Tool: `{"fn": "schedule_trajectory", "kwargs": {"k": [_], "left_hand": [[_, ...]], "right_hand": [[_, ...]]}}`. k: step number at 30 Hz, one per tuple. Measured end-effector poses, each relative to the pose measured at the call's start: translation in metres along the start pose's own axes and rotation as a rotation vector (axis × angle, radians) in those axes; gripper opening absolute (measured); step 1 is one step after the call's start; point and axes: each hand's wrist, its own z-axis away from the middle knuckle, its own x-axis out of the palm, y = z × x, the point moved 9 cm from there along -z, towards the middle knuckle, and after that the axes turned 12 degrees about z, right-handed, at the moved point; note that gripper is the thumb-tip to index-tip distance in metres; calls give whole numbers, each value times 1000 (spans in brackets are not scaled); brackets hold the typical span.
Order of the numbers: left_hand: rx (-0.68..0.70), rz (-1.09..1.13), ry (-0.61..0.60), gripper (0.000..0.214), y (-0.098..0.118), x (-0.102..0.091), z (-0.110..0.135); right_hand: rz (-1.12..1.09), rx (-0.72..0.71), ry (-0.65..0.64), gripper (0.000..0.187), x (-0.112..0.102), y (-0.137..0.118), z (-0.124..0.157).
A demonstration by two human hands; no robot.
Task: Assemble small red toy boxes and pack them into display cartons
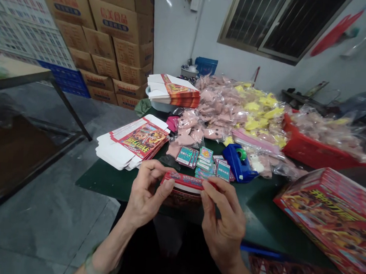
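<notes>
- as both hands hold it up at the table's near edge, a small red printed carton (pixel 179 189) sits between them, over a dark green tabletop (pixel 112 182)
- its long axis runs crosswise, from hand to hand; each hand takes one end, and neither is clearly nearer
- left hand (pixel 145 196): fingers curled, thumb pressed on the carton's left end, pinching it
- right hand (pixel 222 226): thumb and forefinger pinch the right end, the other fingers curled in
- the carton is glossy printed card with a pale inner edge along the top; the fingers hide much of it, so it is perhaps only part folded
- to the left lies a stack of flat white-backed cartons (pixel 133 142)
- straight ahead are small teal cards (pixel 206 163) and a blue tape dispenser (pixel 239 163), with pink plush toys in clear bags (pixel 222 110) behind
- to the right sits a large red printed box (pixel 330 216), its corners sharp
</notes>
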Motion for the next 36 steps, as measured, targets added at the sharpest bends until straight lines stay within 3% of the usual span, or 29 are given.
{"fn": "schedule_trajectory", "kwargs": {"k": [6,20,23,26,31,36], "left_hand": [[158,17,-102,16,-4,5,-2],[252,136,-5,19,-5,-3,1],[274,70,-48,15,-2,4,1],[318,-1,-97,30,4,12,-1],[376,-89,-144,30,10,14,-5],[435,-201,-106,33,13,11,-6]], "right_hand": [[17,-32,-10,32,5,-3,10],[-8,24,83,40,24,-10,22],[-18,22,93,41,26,-7,23],[-40,9,100,42,25,-3,24],[-122,-9,84,34,24,6,21],[-251,45,68,29,26,17,18]]}}
